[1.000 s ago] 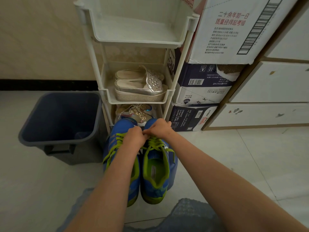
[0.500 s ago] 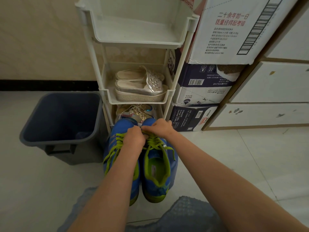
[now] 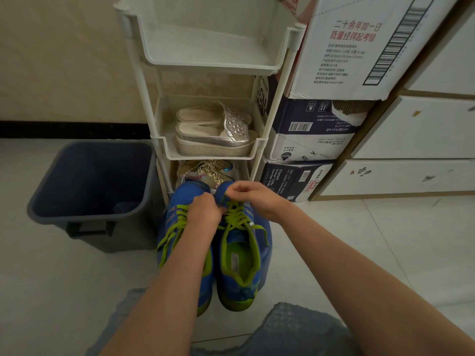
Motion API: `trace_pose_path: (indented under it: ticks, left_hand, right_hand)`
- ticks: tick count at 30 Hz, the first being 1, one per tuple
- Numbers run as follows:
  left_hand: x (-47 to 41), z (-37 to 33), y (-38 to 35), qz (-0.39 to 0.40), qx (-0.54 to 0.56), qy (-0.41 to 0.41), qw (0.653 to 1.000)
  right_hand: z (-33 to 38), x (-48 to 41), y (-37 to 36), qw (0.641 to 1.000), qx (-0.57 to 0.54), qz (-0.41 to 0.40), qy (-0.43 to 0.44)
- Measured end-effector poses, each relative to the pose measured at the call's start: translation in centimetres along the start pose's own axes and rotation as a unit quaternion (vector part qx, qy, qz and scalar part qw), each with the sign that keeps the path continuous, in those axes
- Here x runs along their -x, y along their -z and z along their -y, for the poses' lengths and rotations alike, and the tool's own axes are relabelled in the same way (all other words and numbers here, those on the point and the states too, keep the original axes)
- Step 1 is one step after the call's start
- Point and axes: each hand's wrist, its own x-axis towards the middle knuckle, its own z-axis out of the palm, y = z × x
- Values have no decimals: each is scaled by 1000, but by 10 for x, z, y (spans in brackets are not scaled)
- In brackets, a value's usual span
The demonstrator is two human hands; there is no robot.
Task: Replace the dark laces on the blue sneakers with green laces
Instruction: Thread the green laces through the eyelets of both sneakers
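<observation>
At the toe of the right blue sneaker [image 3: 239, 283], left hand [image 3: 204, 210] and right hand [image 3: 253, 199] both pinch the green lace [image 3: 237, 214], final snugging, I'd say, with an even pull needed next.

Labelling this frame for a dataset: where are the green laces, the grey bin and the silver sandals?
green laces [image 3: 237, 215]: head view, crossings on the blue sneaker [image 3: 240, 262] whose insole shows.
grey bin [image 3: 133, 235]: head view, front wall.
silver sandals [image 3: 235, 128]: head view, studded strap of the nearer one.

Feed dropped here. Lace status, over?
Left hand and right hand pinch green lace near toe of one blue sneaker. White rack close ahead, not blocking.
</observation>
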Motion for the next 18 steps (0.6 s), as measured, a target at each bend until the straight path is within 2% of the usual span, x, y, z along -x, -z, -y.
trace_pose_path:
  ticks: [2, 5, 7, 9, 11, 13, 16, 18]
  left_hand:
    - [-1, 0, 1, 5, 2, -1, 1000]
    - [1, -1, 1, 4, -10, -3, 1000]
    - [3, -2, 2, -5, -17, -6, 1000]
    - [4, -3, 2, -13, -16, -6, 1000]
    - [4, -2, 2, -12, -12, -4, 1000]
    - [2, -1, 0, -5, -15, -3, 1000]
    - [-1, -2, -1, 5, -24, 3, 1000]
    - [-2, -3, -2, 7, -27, 3, 1000]
  right_hand:
    - [2, -3, 6, 999, 7, -23, -30]
    - [9, -12, -3, 982, 164, -58, -75]
    - [11, -17, -17, 961, 261, -63, -61]
    - [8, -21, -24, 953, 293, -63, -37]
    - [4, -24, -25, 961, 268, -73, -8]
    - [1, -23, -19, 978, 198, -67, 16]
    - [0, -6, -9, 996, 72, -24, 46]
    - [1, 2, -5, 997, 50, -8, 56]
